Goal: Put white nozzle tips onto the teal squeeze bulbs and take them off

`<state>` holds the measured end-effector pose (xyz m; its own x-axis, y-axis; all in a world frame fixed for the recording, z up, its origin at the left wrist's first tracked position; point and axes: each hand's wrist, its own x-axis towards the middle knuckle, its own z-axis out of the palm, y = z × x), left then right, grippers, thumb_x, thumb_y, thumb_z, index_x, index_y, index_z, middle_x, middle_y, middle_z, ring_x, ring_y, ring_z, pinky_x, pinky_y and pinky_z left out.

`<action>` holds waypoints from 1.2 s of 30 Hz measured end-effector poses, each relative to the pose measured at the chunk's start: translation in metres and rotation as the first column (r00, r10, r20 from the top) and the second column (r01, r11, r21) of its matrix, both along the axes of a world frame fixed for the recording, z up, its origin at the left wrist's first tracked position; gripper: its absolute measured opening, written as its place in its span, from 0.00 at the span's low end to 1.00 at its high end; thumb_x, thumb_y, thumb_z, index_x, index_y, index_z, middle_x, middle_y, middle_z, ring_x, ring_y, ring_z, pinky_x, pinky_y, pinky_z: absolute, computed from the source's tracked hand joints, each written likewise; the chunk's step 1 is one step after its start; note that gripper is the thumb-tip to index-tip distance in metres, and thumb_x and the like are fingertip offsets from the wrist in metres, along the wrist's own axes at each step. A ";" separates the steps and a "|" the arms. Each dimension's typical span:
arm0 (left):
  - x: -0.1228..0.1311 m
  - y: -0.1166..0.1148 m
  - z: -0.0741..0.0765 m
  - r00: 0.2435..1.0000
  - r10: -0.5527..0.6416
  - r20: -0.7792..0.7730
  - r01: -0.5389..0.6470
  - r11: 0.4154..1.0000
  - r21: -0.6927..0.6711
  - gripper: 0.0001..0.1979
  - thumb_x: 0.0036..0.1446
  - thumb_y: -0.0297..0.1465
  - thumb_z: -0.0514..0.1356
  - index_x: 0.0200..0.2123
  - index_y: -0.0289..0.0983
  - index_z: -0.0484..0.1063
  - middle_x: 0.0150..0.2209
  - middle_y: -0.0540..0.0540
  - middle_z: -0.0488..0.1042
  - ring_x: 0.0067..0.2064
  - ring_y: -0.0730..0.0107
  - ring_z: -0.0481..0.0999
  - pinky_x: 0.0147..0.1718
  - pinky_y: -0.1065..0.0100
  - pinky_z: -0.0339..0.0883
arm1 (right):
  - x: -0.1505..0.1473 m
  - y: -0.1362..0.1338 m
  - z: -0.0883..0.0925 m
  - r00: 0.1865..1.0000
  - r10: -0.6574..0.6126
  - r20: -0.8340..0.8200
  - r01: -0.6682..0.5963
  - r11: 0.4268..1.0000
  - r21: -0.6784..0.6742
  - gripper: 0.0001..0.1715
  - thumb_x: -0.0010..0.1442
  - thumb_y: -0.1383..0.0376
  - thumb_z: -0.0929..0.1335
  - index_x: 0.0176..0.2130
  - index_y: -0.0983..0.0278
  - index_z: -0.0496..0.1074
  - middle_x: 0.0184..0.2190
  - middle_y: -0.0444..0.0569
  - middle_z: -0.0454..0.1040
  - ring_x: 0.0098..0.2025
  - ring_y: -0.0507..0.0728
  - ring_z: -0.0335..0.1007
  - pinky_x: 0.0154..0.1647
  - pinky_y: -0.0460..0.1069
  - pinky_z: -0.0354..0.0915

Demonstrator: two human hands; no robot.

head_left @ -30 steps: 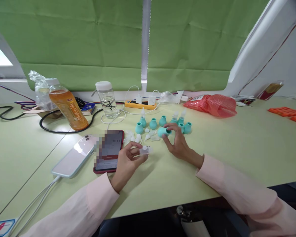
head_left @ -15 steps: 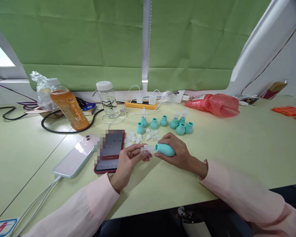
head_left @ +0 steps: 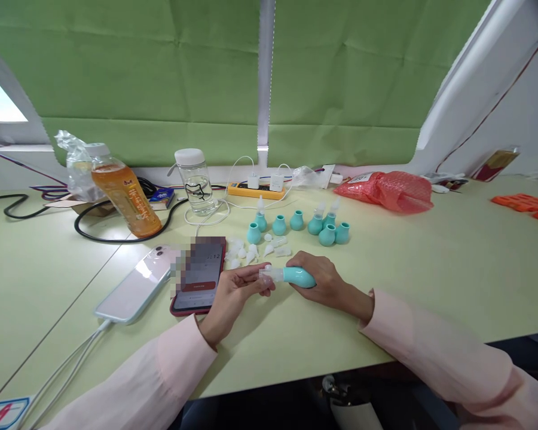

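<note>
My left hand (head_left: 240,289) pinches a clear plastic nozzle (head_left: 273,274) between thumb and fingers. My right hand (head_left: 320,278) is closed around a teal squeeze bulb (head_left: 299,276), lying on its side above the table with its mouth facing left. The nozzle's right end meets the bulb's mouth; how deep it sits inside I cannot make out. Just beyond my hands lie loose clear and white plastic pieces (head_left: 242,251). Behind those, several teal bulbs (head_left: 279,225) stand upright, some topped with clear nozzles (head_left: 319,209).
On the left are a phone with a red case (head_left: 199,286), a second phone (head_left: 134,283) on a charging cable, and a leaning orange drink bottle (head_left: 128,197). Farther back stand a clear water bottle (head_left: 196,188), a yellow power strip (head_left: 256,190) and a red bubble-wrap bag (head_left: 385,190).
The bulb and the nozzle have come together; before, a small gap lay between them. My right fingers have slid back toward the bulb's rounded end.
</note>
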<state>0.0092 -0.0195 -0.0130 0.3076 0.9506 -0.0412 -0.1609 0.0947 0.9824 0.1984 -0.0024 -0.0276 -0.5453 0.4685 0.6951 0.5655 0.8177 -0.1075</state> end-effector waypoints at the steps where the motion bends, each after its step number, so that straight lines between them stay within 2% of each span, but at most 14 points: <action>1: 0.000 0.000 0.001 1.000 -0.001 -0.024 0.001 1.000 0.010 0.17 0.41 0.30 0.63 0.37 0.29 0.72 0.22 0.48 0.72 0.25 0.73 0.68 0.30 0.68 0.62 | 0.000 0.000 -0.001 1.000 0.006 -0.004 -0.006 1.000 -0.013 0.08 0.51 0.72 0.61 0.35 0.64 0.61 0.26 0.46 0.67 0.28 0.51 0.64 0.24 0.44 0.58; 4: -0.001 0.001 0.001 0.997 -0.003 -0.082 0.006 0.999 0.042 0.18 0.40 0.31 0.63 0.38 0.30 0.72 0.21 0.49 0.72 0.26 0.72 0.68 0.30 0.68 0.63 | -0.004 -0.001 -0.004 0.999 0.010 -0.054 -0.015 0.996 -0.090 0.08 0.50 0.72 0.61 0.33 0.64 0.62 0.25 0.45 0.67 0.28 0.51 0.63 0.24 0.44 0.58; 7: -0.001 0.000 0.000 0.991 0.002 -0.134 0.011 0.995 0.102 0.19 0.41 0.31 0.62 0.40 0.30 0.71 0.22 0.49 0.72 0.28 0.71 0.70 0.33 0.68 0.64 | -0.010 -0.003 -0.006 0.984 -0.031 -0.177 -0.013 0.970 -0.243 0.08 0.47 0.71 0.63 0.31 0.63 0.62 0.24 0.44 0.67 0.26 0.50 0.63 0.26 0.44 0.58; 11: 0.000 0.000 -0.003 0.977 0.034 -0.209 0.012 0.976 0.216 0.17 0.43 0.32 0.62 0.38 0.31 0.72 0.25 0.48 0.73 0.31 0.69 0.71 0.35 0.69 0.64 | -0.019 -0.009 -0.005 0.933 -0.124 -0.338 -0.069 0.860 -0.505 0.08 0.45 0.67 0.66 0.30 0.64 0.62 0.24 0.42 0.66 0.25 0.49 0.61 0.25 0.44 0.58; 15: -0.001 0.003 -0.007 0.972 0.040 -0.232 0.030 0.956 0.293 0.14 0.44 0.32 0.61 0.36 0.31 0.73 0.34 0.46 0.74 0.39 0.65 0.71 0.40 0.69 0.64 | -0.024 -0.013 -0.001 0.892 -0.232 -0.387 -0.123 0.699 -0.704 0.10 0.42 0.66 0.68 0.27 0.65 0.62 0.24 0.41 0.64 0.26 0.49 0.59 0.25 0.43 0.57; 17: -0.002 0.004 -0.009 0.967 0.050 -0.250 0.032 0.948 0.315 0.15 0.44 0.32 0.61 0.36 0.30 0.73 0.35 0.44 0.74 0.40 0.64 0.71 0.42 0.67 0.64 | -0.025 -0.014 0.001 0.880 -0.279 -0.384 -0.156 0.595 -0.788 0.12 0.40 0.66 0.69 0.26 0.65 0.62 0.23 0.40 0.62 0.24 0.47 0.58 0.23 0.43 0.57; 20: -0.003 0.004 -0.011 0.961 0.052 -0.271 0.044 0.940 0.339 0.17 0.44 0.32 0.61 0.38 0.30 0.72 0.35 0.43 0.75 0.39 0.63 0.71 0.42 0.66 0.64 | -0.025 -0.013 0.003 0.866 -0.338 -0.368 -0.243 0.360 -0.901 0.16 0.39 0.64 0.70 0.27 0.64 0.61 0.16 0.36 0.57 0.16 0.45 0.52 0.14 0.41 0.51; 22: -0.004 0.004 -0.011 0.961 0.032 -0.274 0.068 0.935 0.349 0.17 0.44 0.32 0.61 0.39 0.30 0.71 0.36 0.43 0.74 0.39 0.63 0.71 0.41 0.66 0.65 | -0.024 -0.012 0.005 0.861 -0.345 -0.374 -0.315 0.217 -0.924 0.18 0.38 0.63 0.71 0.28 0.63 0.60 0.14 0.34 0.54 0.13 0.44 0.48 0.11 0.40 0.47; 24: -0.004 0.003 -0.009 0.961 0.012 -0.275 0.086 0.936 0.340 0.17 0.45 0.32 0.60 0.40 0.30 0.71 0.37 0.42 0.74 0.39 0.62 0.71 0.40 0.65 0.64 | -0.024 -0.012 0.006 0.854 -0.341 -0.394 -0.367 0.144 -0.919 0.19 0.37 0.62 0.72 0.28 0.64 0.60 0.13 0.34 0.54 0.13 0.43 0.47 0.10 0.40 0.46; 26: -0.004 0.003 -0.007 0.964 -0.010 -0.266 0.091 0.951 0.295 0.17 0.44 0.32 0.61 0.39 0.30 0.71 0.36 0.42 0.74 0.39 0.62 0.70 0.40 0.65 0.64 | -0.023 -0.011 0.007 0.846 -0.337 -0.414 -0.400 0.114 -0.909 0.20 0.35 0.62 0.72 0.27 0.64 0.60 0.14 0.34 0.54 0.13 0.43 0.47 0.10 0.40 0.45; 29: -0.004 0.004 -0.005 0.982 -0.015 -0.187 0.054 0.978 0.201 0.16 0.43 0.32 0.62 0.37 0.32 0.72 0.35 0.43 0.73 0.39 0.61 0.70 0.40 0.64 0.63 | -0.024 -0.013 0.007 0.841 -0.258 -0.476 -0.461 0.117 -0.879 0.20 0.37 0.60 0.72 0.27 0.64 0.61 0.17 0.36 0.59 0.15 0.43 0.50 0.11 0.40 0.49; 31: -0.004 0.005 -0.004 0.994 0.010 -0.105 0.009 0.983 0.186 0.13 0.43 0.33 0.62 0.34 0.32 0.72 0.35 0.44 0.72 0.39 0.62 0.70 0.40 0.65 0.63 | -0.024 -0.015 0.007 0.846 -0.141 -0.515 -0.490 0.175 -0.854 0.20 0.39 0.60 0.71 0.30 0.65 0.61 0.23 0.41 0.64 0.19 0.45 0.56 0.16 0.41 0.56; 33: -0.004 0.007 -0.003 0.999 0.040 -0.021 -0.036 0.983 0.178 0.11 0.45 0.35 0.60 0.31 0.32 0.72 0.36 0.45 0.71 0.39 0.65 0.69 0.40 0.67 0.62 | -0.021 -0.015 0.007 0.849 -0.047 -0.527 -0.484 0.330 -0.810 0.20 0.44 0.59 0.69 0.36 0.65 0.61 0.31 0.46 0.66 0.27 0.49 0.62 0.25 0.44 0.62; 36: -0.004 0.008 -0.001 0.994 0.068 0.089 -0.077 0.991 0.107 0.13 0.51 0.38 0.55 0.30 0.33 0.71 0.36 0.45 0.71 0.39 0.68 0.69 0.39 0.69 0.62 | -0.012 -0.008 0.006 0.893 -0.037 -0.448 -0.311 0.666 -0.677 0.20 0.51 0.60 0.65 0.43 0.63 0.59 0.40 0.51 0.64 0.38 0.53 0.62 0.37 0.49 0.62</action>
<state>0.0051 -0.0113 -0.0144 0.2359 0.9678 0.0878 -0.2467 -0.0278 0.9687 0.1865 -0.0103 -0.0218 -0.4083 0.8502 0.3324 0.2158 0.4437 -0.8698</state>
